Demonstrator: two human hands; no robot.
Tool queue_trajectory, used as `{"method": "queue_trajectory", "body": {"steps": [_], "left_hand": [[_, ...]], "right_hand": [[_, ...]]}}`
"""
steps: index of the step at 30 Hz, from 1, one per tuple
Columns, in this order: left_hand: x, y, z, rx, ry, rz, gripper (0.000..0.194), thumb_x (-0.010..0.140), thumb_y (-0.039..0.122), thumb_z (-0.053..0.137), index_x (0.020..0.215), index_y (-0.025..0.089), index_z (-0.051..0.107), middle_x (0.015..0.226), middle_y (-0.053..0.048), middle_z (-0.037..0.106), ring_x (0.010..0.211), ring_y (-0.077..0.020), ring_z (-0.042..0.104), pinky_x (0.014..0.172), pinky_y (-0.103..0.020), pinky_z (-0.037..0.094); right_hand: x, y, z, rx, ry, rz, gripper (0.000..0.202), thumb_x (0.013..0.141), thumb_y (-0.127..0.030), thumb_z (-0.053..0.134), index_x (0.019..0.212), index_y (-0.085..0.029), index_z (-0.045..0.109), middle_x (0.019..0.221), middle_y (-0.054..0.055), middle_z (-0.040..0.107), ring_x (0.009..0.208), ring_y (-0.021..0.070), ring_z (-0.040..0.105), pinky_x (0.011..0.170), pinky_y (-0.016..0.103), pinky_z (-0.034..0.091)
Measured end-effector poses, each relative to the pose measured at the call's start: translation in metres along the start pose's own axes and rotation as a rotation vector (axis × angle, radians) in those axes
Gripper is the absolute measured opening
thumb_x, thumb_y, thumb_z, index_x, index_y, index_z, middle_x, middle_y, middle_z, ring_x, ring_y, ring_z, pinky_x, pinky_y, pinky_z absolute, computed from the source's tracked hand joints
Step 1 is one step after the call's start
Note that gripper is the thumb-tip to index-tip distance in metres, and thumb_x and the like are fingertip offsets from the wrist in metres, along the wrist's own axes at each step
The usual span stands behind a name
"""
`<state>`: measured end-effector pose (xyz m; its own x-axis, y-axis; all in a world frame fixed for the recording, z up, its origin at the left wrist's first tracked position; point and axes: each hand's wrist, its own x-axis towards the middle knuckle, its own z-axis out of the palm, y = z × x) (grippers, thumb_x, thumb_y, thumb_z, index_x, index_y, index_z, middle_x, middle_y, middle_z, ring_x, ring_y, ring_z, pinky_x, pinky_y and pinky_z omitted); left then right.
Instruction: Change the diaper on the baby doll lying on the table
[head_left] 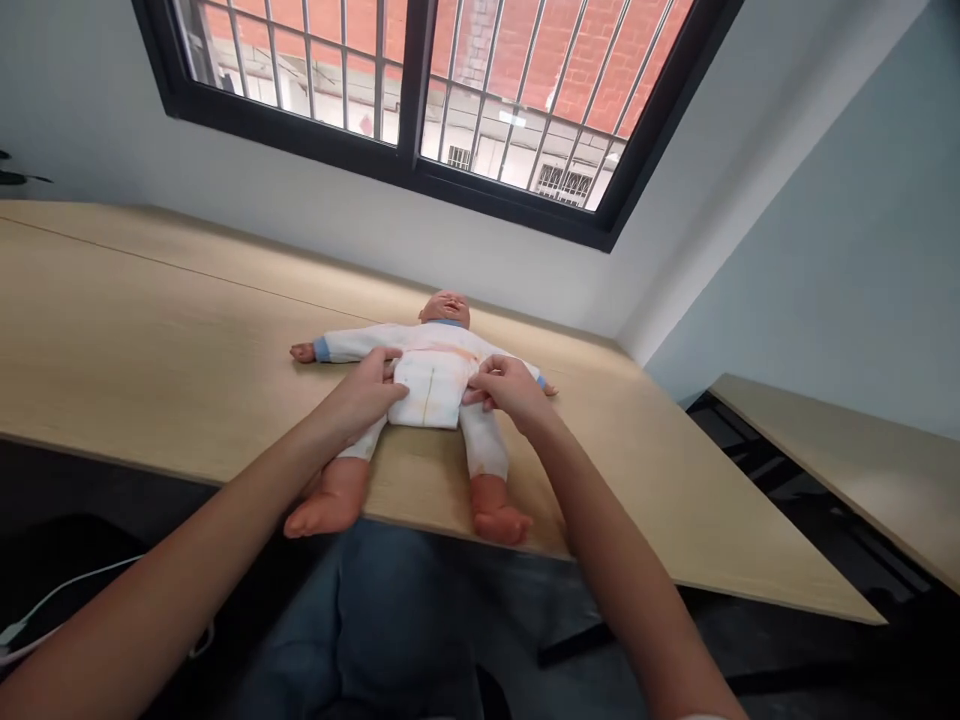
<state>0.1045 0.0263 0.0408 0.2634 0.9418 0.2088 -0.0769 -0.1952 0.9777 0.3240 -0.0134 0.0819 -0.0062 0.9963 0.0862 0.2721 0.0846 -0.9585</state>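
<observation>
A baby doll (442, 338) lies on its back on the wooden table, head away from me and feet at the near edge. It wears a white suit with blue cuffs and collar. A white diaper (426, 390) with a line down its middle covers the doll's front between the legs. At the diaper's left side, my left hand (379, 385) pinches its edge between thumb and fingers. My right hand (506, 385) has its fingers closed on the diaper's right edge, near the doll's waist. What lies under the diaper is hidden.
The wooden table (187, 330) runs along the wall below a barred window (409, 110). Its near edge is just beyond my knees (382, 600). Another table (832, 430) stands at the right across a gap. A white cable (75, 580) hangs at lower left.
</observation>
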Motion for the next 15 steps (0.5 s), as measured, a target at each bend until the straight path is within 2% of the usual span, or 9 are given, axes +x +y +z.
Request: {"method": "queue_trajectory", "body": {"steps": [5, 8, 12, 15], "left_hand": [[0.0, 0.002, 0.0, -0.012, -0.066, -0.07, 0.076, 0.063, 0.006, 0.061, 0.135, 0.018, 0.043, 0.103, -0.007, 0.071, 0.088, -0.0224, 0.068, 0.069, -0.029, 0.052], [0.004, 0.003, 0.003, -0.027, -0.053, -0.098, 0.077, 0.059, 0.003, 0.058, 0.133, 0.017, 0.045, 0.101, -0.006, 0.07, 0.087, -0.0219, 0.067, 0.069, -0.028, 0.051], [0.014, 0.003, 0.005, -0.052, -0.059, -0.181, 0.078, 0.053, 0.0, 0.054, 0.129, 0.018, 0.049, 0.1, -0.006, 0.07, 0.09, -0.0229, 0.067, 0.07, -0.029, 0.052], [0.017, 0.001, 0.003, -0.16, -0.081, -0.206, 0.079, 0.052, 0.0, 0.054, 0.129, 0.019, 0.049, 0.102, -0.006, 0.07, 0.089, -0.0224, 0.068, 0.074, -0.032, 0.055]], "right_hand": [[-0.003, -0.003, 0.007, 0.047, -0.14, 0.077, 0.013, 0.079, -0.019, 0.063, 0.08, -0.019, 0.049, 0.061, 0.003, 0.064, 0.055, 0.0117, 0.06, 0.044, 0.017, 0.03], [-0.004, -0.005, 0.012, 0.079, -0.181, 0.103, 0.017, 0.08, -0.023, 0.066, 0.08, -0.019, 0.05, 0.058, 0.001, 0.063, 0.05, 0.0089, 0.054, 0.042, 0.016, 0.027], [-0.007, -0.007, 0.019, 0.046, -0.15, 0.06, 0.022, 0.074, -0.02, 0.07, 0.081, -0.019, 0.049, 0.053, -0.003, 0.059, 0.045, 0.0076, 0.049, 0.041, 0.016, 0.029], [-0.007, -0.007, 0.017, 0.078, -0.122, 0.028, 0.025, 0.069, -0.015, 0.071, 0.078, -0.02, 0.047, 0.05, -0.008, 0.052, 0.043, 0.0071, 0.045, 0.041, 0.017, 0.03]]}}
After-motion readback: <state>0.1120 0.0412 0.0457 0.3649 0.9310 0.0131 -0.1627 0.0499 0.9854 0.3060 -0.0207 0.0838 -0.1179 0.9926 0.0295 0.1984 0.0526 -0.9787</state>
